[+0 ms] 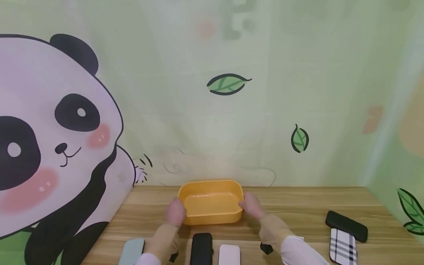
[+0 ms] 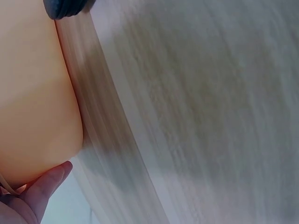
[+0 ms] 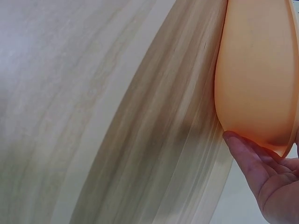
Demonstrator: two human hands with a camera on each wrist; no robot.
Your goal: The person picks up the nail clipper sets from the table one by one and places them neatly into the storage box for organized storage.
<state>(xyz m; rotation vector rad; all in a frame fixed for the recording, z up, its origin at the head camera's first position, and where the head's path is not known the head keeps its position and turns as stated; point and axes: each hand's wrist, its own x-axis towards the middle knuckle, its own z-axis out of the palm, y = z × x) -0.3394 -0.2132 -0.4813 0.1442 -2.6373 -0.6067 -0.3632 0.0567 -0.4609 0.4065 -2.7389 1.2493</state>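
Note:
In the head view an orange-yellow plastic basin (image 1: 212,219) sits at the back of the wooden table, its open top facing up and nothing inside. My left hand (image 1: 176,212) grips its left end. At the opposite end, my right hand (image 1: 252,206) holds the rim with the thumb over it. The left wrist view shows the basin's smooth outer wall (image 2: 37,93), with left fingers (image 2: 46,186) against it. From the right wrist, fingers (image 3: 247,158) reach under the rounded end of the basin (image 3: 257,70).
Nearer me lie a light blue case (image 1: 131,252), a black case (image 1: 201,249) and a pale pink case (image 1: 229,255). On the right another black case (image 1: 346,225) touches a plaid one (image 1: 343,246). A printed panda backdrop (image 1: 225,129) stands behind the table (image 1: 298,206).

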